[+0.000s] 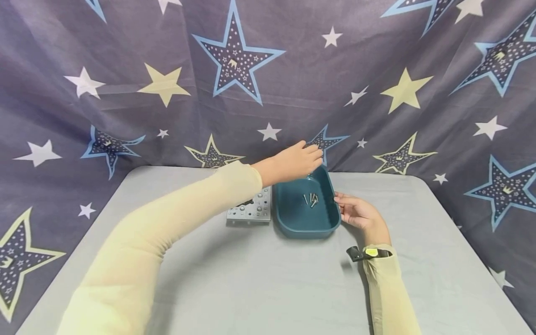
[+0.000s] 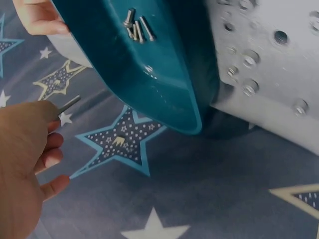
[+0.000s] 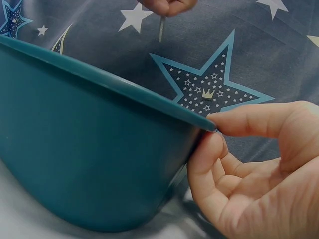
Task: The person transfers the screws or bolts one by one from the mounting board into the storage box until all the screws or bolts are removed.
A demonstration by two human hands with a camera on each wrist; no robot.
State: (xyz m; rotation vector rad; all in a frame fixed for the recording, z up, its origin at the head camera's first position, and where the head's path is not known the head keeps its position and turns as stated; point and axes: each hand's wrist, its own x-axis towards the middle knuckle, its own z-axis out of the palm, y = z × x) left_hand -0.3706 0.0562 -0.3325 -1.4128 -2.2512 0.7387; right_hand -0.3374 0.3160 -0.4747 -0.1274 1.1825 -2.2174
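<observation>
My left hand (image 1: pixel 295 163) is raised over the far end of a teal plastic bin (image 1: pixel 307 228). Between its thumb and fingers it pinches a thin metal screw (image 2: pixel 69 104), whose shank sticks out past the fingertips; the fingers hide its other end. On the bin's near right side, my right hand (image 3: pixel 249 169) pinches the rim between thumb and forefinger. Several similar metal screws (image 1: pixel 314 200) lie loose on the bin floor.
Left of the bin stands a silver metal plate (image 1: pixel 259 211) with holes and raised fittings, partly covered by my left sleeve. A grey cloth covers the table (image 1: pixel 259 279). Behind it hangs a star-patterned curtain (image 1: pixel 301 70). A black wrist strap (image 1: pixel 368 253) circles my right sleeve.
</observation>
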